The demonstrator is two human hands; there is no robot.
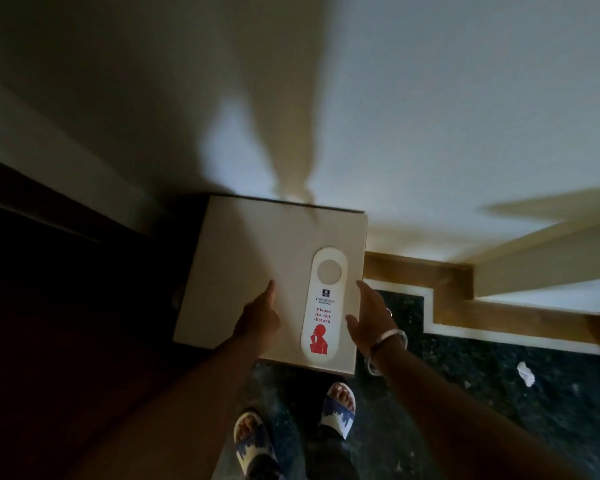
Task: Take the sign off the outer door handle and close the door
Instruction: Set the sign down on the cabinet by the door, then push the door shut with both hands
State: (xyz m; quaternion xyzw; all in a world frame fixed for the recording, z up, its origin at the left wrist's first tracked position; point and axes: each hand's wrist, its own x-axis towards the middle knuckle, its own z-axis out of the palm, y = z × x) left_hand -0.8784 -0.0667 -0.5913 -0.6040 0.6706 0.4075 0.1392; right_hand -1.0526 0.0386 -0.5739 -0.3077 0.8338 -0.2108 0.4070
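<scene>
Two open hands, left (pixel 258 317) and right (pixel 371 318), fingers apart, flank the white plastic "Please do not disturb" sign (pixel 321 303) lying on a white square surface (pixel 250 258).

Both bare forearms are stretched up from the lower frame toward its centre. The left hand (pixel 258 315) is held loosely closed, one digit pointed upward. The right hand (pixel 371 315) is spread open, palm turned inward, fingers relaxed; bangles are worn at its wrist.
</scene>
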